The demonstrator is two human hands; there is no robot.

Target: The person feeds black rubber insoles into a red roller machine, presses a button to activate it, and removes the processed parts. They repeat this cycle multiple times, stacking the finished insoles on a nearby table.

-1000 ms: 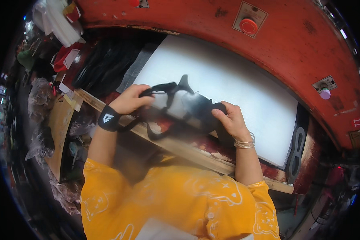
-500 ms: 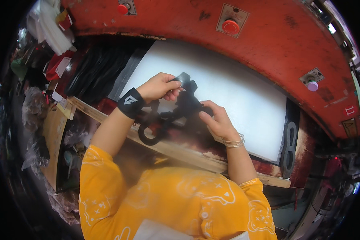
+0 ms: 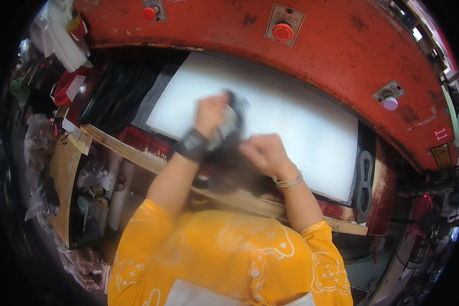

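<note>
A dark, floppy black cut-out piece (image 3: 235, 118) hangs in front of me over the near part of the white board (image 3: 306, 137), smeared by motion. My left hand (image 3: 211, 113), blurred, is closed on its upper part. At its right side my right hand (image 3: 268, 154) is closed, fingers curled against the black material; the exact grip is hidden by blur. The lower end of the piece hangs toward the wooden front edge and cannot be made out clearly.
A red machine front with a red push button (image 3: 282, 32) and a lilac knob (image 3: 390, 103) rises behind the board. Black sheets (image 3: 120, 94) lie left of it. A grey sole-shaped piece (image 3: 363, 186) lies at right. A wooden rail (image 3: 132, 151) borders the front.
My left hand has moved slightly right and lower, turning into a closed fist. The black piece has swung with it and blurred. My right hand has shifted slightly left with its fingers more curled.
</note>
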